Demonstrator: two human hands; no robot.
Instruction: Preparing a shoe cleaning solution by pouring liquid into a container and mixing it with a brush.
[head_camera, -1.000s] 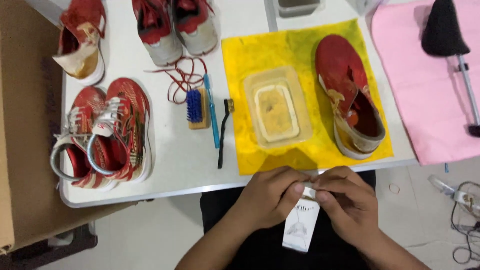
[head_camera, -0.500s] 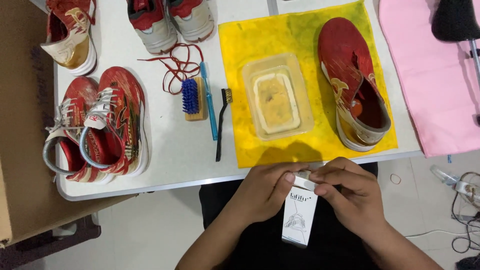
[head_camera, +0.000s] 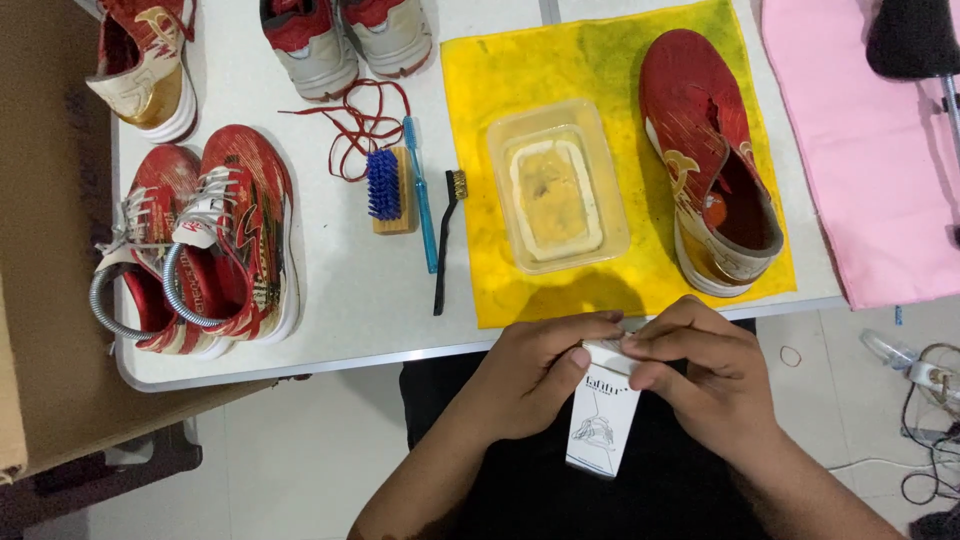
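Both of my hands hold a small white carton box over my lap, just below the table edge. My left hand grips its left side with the thumb on the front. My right hand pinches the box's top flap. On the table beyond them lies a yellow cloth bearing a clear plastic tub with a yellowish sponge inside and a single red shoe.
A wooden brush with blue bristles, a blue toothbrush and a black thin brush lie left of the cloth, by red laces. A red shoe pair sits left, more shoes at the back. Pink cloth right, cardboard far left.
The view has shifted slightly so the table sits higher in frame. My fingers have kept working at the box's top flap; the box stays in both hands.
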